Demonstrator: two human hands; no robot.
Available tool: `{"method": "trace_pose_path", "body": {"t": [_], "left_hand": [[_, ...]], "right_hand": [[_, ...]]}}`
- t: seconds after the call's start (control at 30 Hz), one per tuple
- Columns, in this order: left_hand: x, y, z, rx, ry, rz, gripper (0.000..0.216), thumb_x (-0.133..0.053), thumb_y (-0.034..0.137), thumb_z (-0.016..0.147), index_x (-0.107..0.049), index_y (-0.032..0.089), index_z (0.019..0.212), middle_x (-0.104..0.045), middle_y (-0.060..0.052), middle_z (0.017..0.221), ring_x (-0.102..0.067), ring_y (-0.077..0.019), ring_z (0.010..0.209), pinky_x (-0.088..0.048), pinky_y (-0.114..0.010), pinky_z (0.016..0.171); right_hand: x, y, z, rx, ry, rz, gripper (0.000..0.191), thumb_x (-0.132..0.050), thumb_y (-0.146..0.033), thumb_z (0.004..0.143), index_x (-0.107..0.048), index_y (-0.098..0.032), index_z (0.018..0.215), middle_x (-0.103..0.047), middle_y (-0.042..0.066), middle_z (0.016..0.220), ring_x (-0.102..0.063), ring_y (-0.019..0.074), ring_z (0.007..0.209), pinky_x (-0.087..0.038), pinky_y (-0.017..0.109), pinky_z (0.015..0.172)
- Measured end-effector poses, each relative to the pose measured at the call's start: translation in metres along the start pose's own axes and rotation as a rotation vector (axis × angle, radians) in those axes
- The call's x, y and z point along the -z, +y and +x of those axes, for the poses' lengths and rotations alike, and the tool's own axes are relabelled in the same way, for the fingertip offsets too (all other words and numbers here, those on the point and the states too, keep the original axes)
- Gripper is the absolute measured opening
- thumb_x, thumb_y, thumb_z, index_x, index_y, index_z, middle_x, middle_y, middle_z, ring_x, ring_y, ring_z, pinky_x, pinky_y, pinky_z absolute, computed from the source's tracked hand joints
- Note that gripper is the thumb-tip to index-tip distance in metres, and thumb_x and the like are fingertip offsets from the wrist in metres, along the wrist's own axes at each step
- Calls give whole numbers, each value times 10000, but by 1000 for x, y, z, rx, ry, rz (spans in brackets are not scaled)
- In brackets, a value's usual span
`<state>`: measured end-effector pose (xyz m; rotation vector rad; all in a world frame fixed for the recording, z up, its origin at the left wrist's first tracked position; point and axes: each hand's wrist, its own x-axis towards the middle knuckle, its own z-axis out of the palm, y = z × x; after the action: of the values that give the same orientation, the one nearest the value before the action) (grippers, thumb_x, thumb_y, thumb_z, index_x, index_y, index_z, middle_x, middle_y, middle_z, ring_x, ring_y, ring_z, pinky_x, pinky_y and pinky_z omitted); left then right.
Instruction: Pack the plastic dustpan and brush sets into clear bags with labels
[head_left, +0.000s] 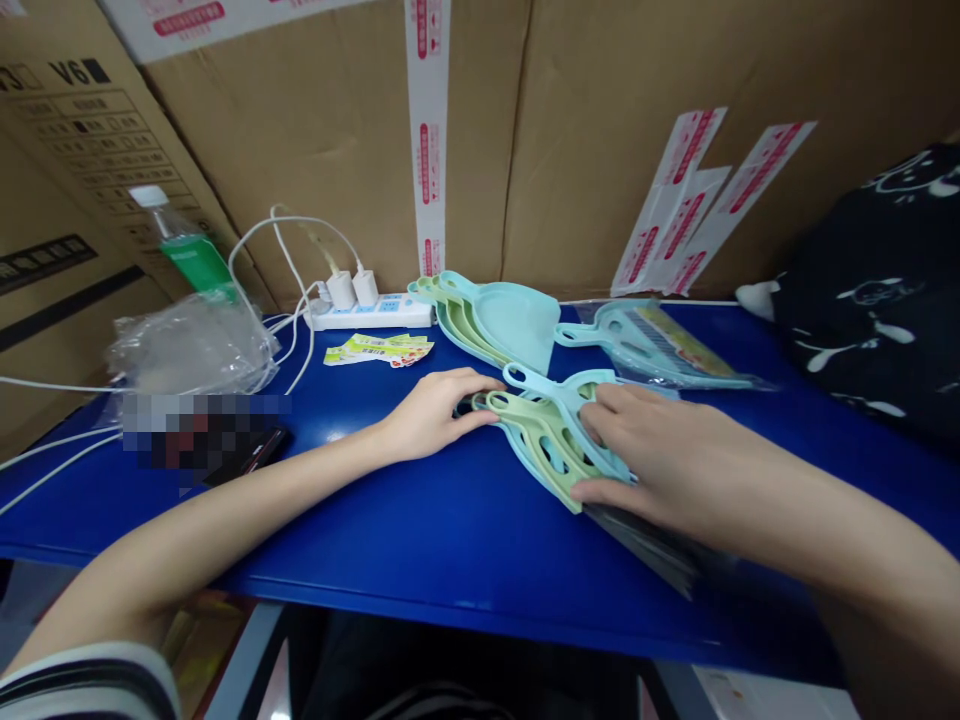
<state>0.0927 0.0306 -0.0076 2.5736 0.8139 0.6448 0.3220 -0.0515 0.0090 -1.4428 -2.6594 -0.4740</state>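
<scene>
A stack of small hand brushes (536,425) in light green and light blue, with dark bristles, lies on the blue table in front of me. My left hand (442,410) curls round the handle ends, thumb and fingers closing on them from the left. Across the brush heads, my right hand (645,450) grips the pile, its thumb at the lower edge and fingers over the top. Part of the heads and bristles is hidden under it. Behind the brushes sits a nested stack of dustpans (517,315), green and pale blue. A bagged dustpan-and-brush set (660,345) lies to their right.
Printed labels (379,349) lie before a white power strip (375,312) with plugged-in chargers. White cables, a clear plastic bag (195,345), a green-filled bottle (187,245) and a dark phone-like object (251,455) occupy the left. Cardboard (330,150) stands behind; black patterned fabric (885,290) is at right.
</scene>
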Motion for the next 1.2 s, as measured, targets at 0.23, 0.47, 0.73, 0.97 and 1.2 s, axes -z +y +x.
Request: {"method": "trace_pose_path", "body": {"t": [0.23, 0.47, 0.73, 0.97, 1.2], "left_hand": [[-5, 7, -3, 37, 40, 46, 237, -628, 248, 890, -641, 147, 1104, -682, -46, 943, -630, -149, 789, -505, -278, 734], [-5, 13, -3, 20, -16, 139, 326, -614, 316, 901, -591, 119, 1160, -660, -72, 991, -642, -181, 857, -529, -313, 768], [18, 23, -33, -52, -10, 375, 272, -465, 240, 957, -526, 140, 1203, -637, -89, 1096, -653, -185, 877, -546, -317, 737], [27, 22, -63, -149, 87, 578, 244, -361, 200, 981, -595, 176, 1050, -659, -30, 914, -649, -145, 741, -487, -251, 613], [27, 16, -66, -221, 133, 743, 221, -408, 162, 945, -620, 181, 1005, -664, -13, 875, -611, -126, 618, -451, -261, 559]], "right_hand": [[3, -7, 3, -53, -68, -73, 423, -744, -546, 655, -618, -174, 813, -628, 103, 811, -601, 251, 652, -383, 310, 476], [6, 8, -3, -15, -68, -33, 328, -721, -501, 664, -588, -220, 769, -636, 70, 749, -607, 243, 599, -356, 310, 455], [19, 9, -1, -103, -113, 41, 409, -751, -559, 662, -533, -215, 696, -621, 47, 676, -598, 222, 564, -338, 296, 444], [27, 53, 28, -596, -150, 150, 293, -539, -503, 848, -515, -243, 714, -586, 24, 599, -539, 190, 528, -376, 294, 478], [0, 63, 54, -548, -299, -3, 182, -504, -316, 926, -540, -188, 802, -666, 117, 840, -623, 226, 776, -399, 295, 618]]}}
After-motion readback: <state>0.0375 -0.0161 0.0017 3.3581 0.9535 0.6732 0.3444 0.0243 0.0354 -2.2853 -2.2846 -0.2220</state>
